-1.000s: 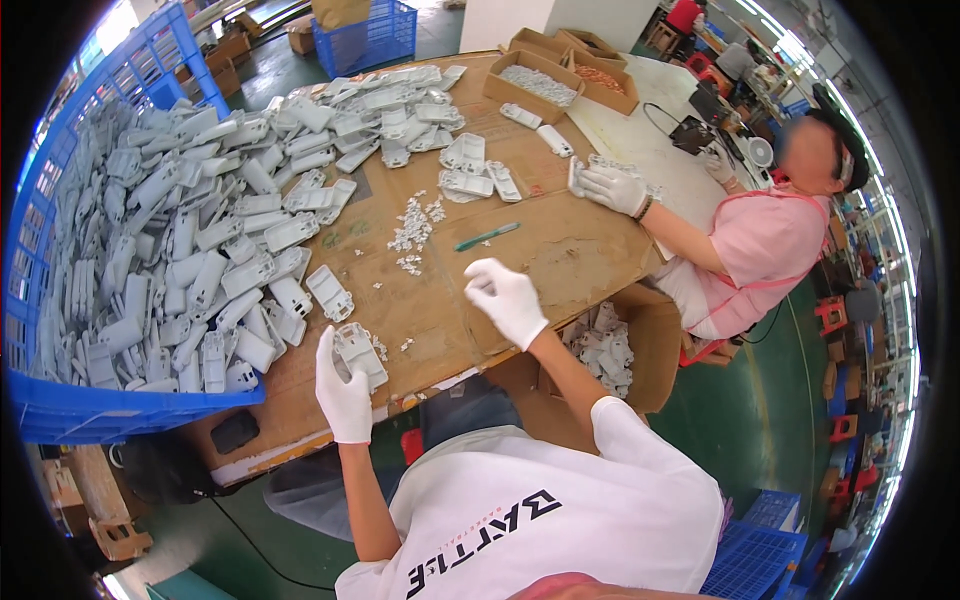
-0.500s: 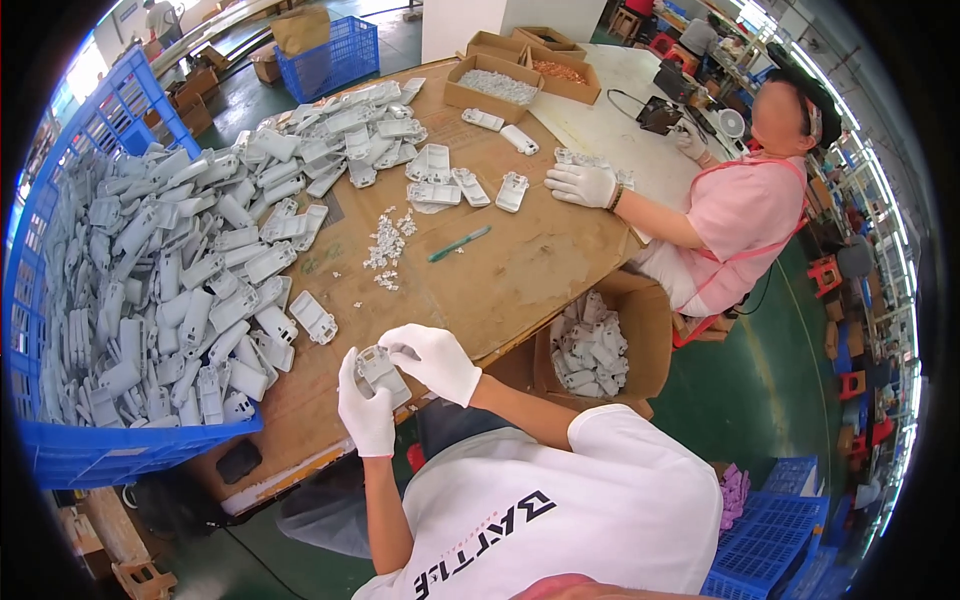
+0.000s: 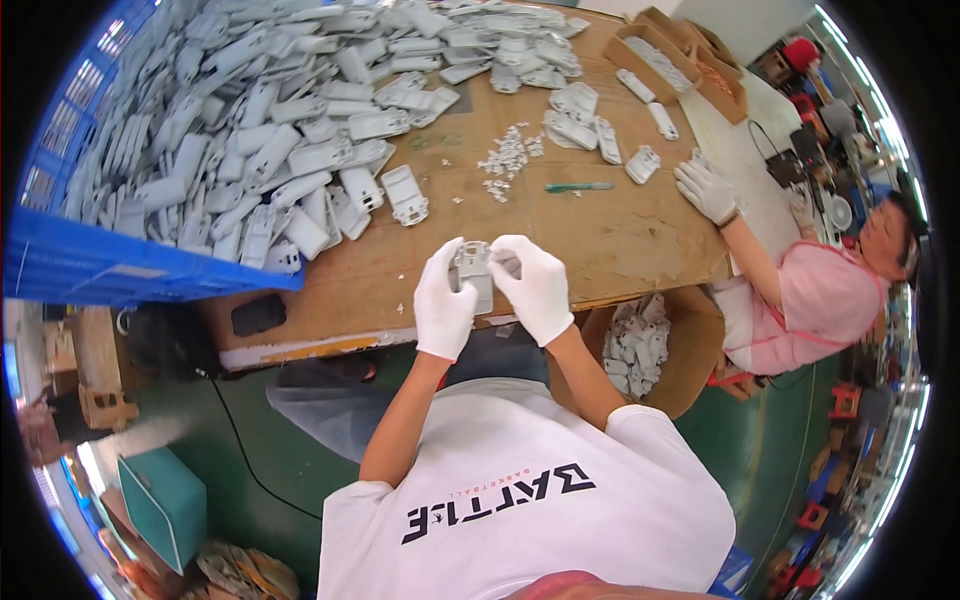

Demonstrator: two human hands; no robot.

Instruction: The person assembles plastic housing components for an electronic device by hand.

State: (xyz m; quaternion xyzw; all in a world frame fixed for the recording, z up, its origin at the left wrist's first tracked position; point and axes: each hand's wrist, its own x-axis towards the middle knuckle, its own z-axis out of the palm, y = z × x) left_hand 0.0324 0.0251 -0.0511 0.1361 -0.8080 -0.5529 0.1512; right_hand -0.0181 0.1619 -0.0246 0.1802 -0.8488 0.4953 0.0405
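Observation:
A light-grey plastic housing (image 3: 481, 293), shaped like a shallow shell with cut-outs at one end, is held up near the table's front edge. My white-gloved left hand (image 3: 443, 305) grips its left side, thumb lying across it. At its upper right corner, my gloved right hand (image 3: 536, 290) is closed with fingertips pinched; any small piece between them is hidden. Beyond my hands lie a heap of tiny white plastic pieces (image 3: 508, 158) and a green pen-shaped tool (image 3: 580, 187). One loose housing (image 3: 404, 195) rests to the left, inner side up.
A large pile of grey housings (image 3: 270, 130) fills the left, behind a blue crate wall (image 3: 140, 262). Cardboard boxes (image 3: 655, 60) of small parts stand far right. A carton of white pieces (image 3: 690, 345) sits below the table edge. A co-worker's gloved hand (image 3: 706, 190) rests on the table.
The view has tilted down and shifted left, so the table appears higher and farther right. Both hands still hold the housing, with my right fingers now pinched at its upper right corner.

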